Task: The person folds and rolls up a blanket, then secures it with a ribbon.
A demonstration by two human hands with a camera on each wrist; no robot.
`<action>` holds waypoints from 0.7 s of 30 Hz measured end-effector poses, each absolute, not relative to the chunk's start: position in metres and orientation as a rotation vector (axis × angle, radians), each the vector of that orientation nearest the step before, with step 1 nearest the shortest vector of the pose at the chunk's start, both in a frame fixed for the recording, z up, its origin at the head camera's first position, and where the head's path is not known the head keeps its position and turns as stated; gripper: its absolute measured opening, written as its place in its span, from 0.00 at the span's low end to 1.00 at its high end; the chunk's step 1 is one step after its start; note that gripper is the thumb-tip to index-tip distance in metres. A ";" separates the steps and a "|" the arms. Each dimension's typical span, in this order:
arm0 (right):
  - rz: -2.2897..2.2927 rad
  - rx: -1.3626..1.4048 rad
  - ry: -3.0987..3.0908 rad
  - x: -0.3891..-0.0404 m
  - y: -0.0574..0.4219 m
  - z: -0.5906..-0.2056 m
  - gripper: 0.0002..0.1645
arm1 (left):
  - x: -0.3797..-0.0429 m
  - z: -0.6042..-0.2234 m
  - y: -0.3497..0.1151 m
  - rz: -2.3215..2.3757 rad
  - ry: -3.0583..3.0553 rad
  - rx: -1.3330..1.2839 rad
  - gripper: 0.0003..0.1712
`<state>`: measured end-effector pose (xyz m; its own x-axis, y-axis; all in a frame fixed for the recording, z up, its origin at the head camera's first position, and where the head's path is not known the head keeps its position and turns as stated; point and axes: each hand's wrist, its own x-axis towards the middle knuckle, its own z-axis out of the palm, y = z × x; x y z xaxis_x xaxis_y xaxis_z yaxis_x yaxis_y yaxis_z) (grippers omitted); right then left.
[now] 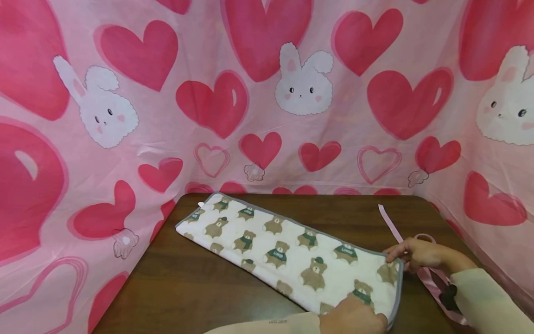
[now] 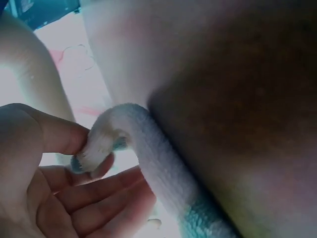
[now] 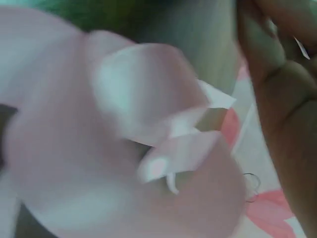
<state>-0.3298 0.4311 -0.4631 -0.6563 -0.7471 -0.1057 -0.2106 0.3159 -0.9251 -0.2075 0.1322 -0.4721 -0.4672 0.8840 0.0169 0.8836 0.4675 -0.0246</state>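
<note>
A white towel (image 1: pixel 292 246) with brown bears and grey edging lies folded into a long strip, slanting across the table. At its near right end is my left hand (image 1: pixel 352 317). In the left wrist view, the thumb and index finger of the left hand (image 2: pixel 69 183) pinch the curled edge of the towel (image 2: pixel 153 153), while the other fingers extend beneath. My right hand (image 1: pixel 421 254) pinches the far right corner of the towel. Beside that hand lies a pink ribbon (image 1: pixel 388 222); in the right wrist view the looped ribbon (image 3: pixel 148 94) fills much of the picture, near the right hand (image 3: pixel 287 89).
The brown wooden table (image 1: pixel 167 287) has rounded far corners. A pink cloth (image 1: pixel 258 116) with hearts and rabbits hangs behind it and along both sides. A small dark object (image 1: pixel 448 297) shows by the ribbon below the right forearm. A white tag (image 1: pixel 201 204) sticks out at the towel's far left end.
</note>
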 end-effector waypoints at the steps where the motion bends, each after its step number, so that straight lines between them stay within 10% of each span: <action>1: -1.331 -0.870 2.086 -0.331 0.431 -0.464 0.26 | -0.208 -0.471 0.131 -0.013 -2.682 -1.610 0.08; 10: -1.502 -1.004 1.947 -0.349 0.432 -0.467 0.15 | -0.217 -0.461 0.118 -0.443 -2.823 -1.634 0.07; 21: -1.816 -0.994 1.399 -0.358 0.426 -0.470 0.28 | -0.208 -0.460 0.099 -0.828 -2.930 -1.406 0.10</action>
<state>-0.3575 0.4256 -0.4701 -0.5153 -0.8369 0.1847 0.0347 -0.2357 -0.9712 -0.2076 0.0985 -0.4596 -0.6299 0.7764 0.0206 0.6724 0.5319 0.5147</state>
